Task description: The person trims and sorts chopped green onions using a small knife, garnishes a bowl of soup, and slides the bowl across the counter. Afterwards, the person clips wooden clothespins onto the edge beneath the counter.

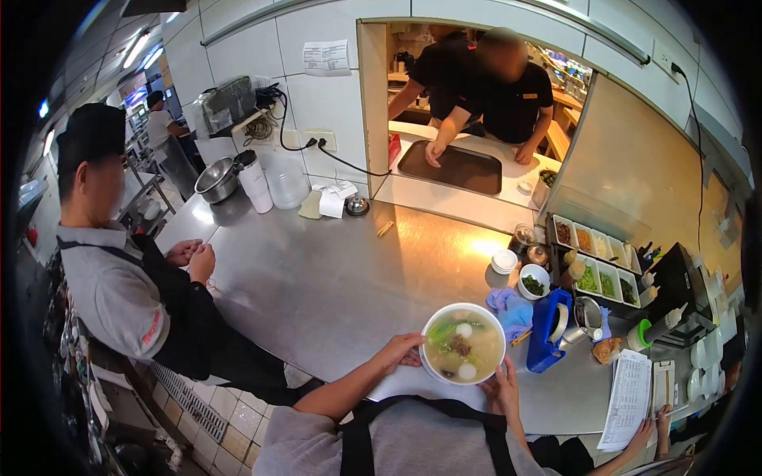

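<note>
Between my two hands is a white bowl (pixel 463 306) of pale soup, at the near edge of the steel counter. Leafy greens (pixel 438 333), a brown topping (pixel 459 344) and two round white pieces lie in the broth. My left hand (pixel 399 352) grips the bowl's left side. On its lower right side, my right hand (pixel 502 387) has its fingers against the wall; some fingertips are hidden under the bowl. I cannot tell whether the bowl rests on the counter or is lifted. A blue-purple cloth (pixel 510 312) lies just beyond it.
A blue holder (pixel 549 337), metal pitcher (pixel 587 314) and topping trays (pixel 597 244) crowd the right. Beyond the pass-through window, people stand by a brown tray (pixel 452 169). A person in an apron (pixel 119 262) stands left. Another person's hand holds papers (pixel 626 401) at lower right.
</note>
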`<move>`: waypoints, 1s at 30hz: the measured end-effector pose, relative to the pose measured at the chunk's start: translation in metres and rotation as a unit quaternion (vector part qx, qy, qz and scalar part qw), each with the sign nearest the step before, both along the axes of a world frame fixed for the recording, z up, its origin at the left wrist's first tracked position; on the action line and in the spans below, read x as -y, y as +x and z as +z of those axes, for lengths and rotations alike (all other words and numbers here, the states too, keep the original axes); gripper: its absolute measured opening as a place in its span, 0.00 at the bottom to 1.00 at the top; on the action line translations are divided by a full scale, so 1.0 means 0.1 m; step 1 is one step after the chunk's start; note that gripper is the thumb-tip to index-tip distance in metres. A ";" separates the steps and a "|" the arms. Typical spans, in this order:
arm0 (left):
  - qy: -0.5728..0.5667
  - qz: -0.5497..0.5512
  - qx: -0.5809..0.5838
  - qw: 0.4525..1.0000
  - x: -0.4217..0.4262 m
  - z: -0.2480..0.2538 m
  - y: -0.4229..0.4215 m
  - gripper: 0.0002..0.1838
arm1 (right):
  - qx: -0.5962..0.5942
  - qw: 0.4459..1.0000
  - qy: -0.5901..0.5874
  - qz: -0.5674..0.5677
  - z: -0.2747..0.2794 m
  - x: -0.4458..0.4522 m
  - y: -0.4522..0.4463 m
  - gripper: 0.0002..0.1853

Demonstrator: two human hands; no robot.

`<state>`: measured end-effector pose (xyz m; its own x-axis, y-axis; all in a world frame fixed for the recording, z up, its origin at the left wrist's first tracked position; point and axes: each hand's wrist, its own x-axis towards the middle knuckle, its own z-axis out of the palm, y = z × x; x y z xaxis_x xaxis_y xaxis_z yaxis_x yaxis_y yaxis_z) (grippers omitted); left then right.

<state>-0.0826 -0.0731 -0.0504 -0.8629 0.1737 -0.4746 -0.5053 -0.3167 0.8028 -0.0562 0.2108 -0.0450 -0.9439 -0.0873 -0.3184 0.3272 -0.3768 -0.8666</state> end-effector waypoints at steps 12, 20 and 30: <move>-0.010 0.063 -0.013 0.998 0.68 -0.05 -1.12 0.22 | -0.015 1.000 -0.007 -0.009 0.05 0.88 -1.35 0.24; -0.027 0.112 -0.019 0.993 0.84 0.03 -1.74 0.22 | 0.012 1.000 0.004 -0.021 -0.01 1.13 -2.17 0.20; -0.028 0.130 -0.045 0.990 0.97 -0.03 -2.28 0.23 | 0.021 0.999 0.009 -0.023 0.01 1.32 -2.71 0.18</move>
<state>-0.3107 -0.1701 -0.0530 -0.9142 -0.0842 -0.3964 -0.3383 -0.3801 0.8609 -0.3274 0.0789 -0.0435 -0.9323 -0.0390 -0.3597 0.3471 -0.3772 -0.8587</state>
